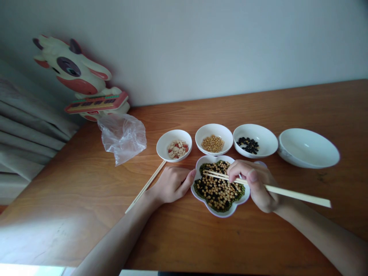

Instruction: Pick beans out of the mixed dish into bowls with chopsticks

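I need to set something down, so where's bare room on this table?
Bare table shows left of the loose chopsticks, in front of the plastic bag; between the flower-shaped dish and the near edge; and right of the largest bowl. It's crowded mid-table: the dish sits between left hand and right hand, with smaller bowls close behind.

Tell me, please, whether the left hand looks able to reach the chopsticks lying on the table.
Probably yes: the left hand is close beside the chopsticks, with most of their length uncovered.
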`<action>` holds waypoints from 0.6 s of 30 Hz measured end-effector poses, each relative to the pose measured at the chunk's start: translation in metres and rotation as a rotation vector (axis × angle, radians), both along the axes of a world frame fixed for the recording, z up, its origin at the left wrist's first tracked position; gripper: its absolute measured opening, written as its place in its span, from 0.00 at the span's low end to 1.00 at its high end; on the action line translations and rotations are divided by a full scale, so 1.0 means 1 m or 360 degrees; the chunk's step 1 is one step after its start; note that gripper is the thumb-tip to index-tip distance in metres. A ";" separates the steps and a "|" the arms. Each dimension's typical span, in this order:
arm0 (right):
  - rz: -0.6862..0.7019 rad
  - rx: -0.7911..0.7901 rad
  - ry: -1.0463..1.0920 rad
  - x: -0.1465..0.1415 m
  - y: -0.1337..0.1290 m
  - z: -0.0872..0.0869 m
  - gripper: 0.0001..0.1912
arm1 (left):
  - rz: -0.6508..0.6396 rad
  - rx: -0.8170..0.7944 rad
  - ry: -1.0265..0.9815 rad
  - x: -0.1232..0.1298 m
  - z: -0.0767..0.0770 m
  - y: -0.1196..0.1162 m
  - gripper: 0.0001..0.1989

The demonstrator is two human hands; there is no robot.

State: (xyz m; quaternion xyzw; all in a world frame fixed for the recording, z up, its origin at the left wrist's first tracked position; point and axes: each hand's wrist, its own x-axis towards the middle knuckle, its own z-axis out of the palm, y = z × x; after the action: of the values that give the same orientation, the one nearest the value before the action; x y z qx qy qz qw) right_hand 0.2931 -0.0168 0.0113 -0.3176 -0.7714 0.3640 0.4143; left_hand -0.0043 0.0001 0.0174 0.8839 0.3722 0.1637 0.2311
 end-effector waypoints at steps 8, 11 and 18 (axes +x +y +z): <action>-0.0001 -0.0023 -0.0048 0.001 0.000 0.002 0.33 | 0.0005 -0.0051 -0.0003 -0.002 -0.002 0.000 0.26; 0.0030 0.0012 -0.0072 -0.001 -0.001 0.006 0.33 | 0.0007 -0.0046 -0.0014 -0.002 -0.002 0.000 0.26; 0.0074 0.0127 -0.0089 -0.006 -0.001 0.005 0.26 | 0.0011 -0.0048 -0.0017 -0.001 -0.002 0.000 0.25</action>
State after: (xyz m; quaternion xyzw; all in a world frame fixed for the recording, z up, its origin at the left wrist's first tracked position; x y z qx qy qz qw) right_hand 0.2872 -0.0175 0.0164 -0.2927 -0.8038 0.3335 0.3963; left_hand -0.0051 0.0004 0.0153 0.8782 0.3763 0.1636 0.2457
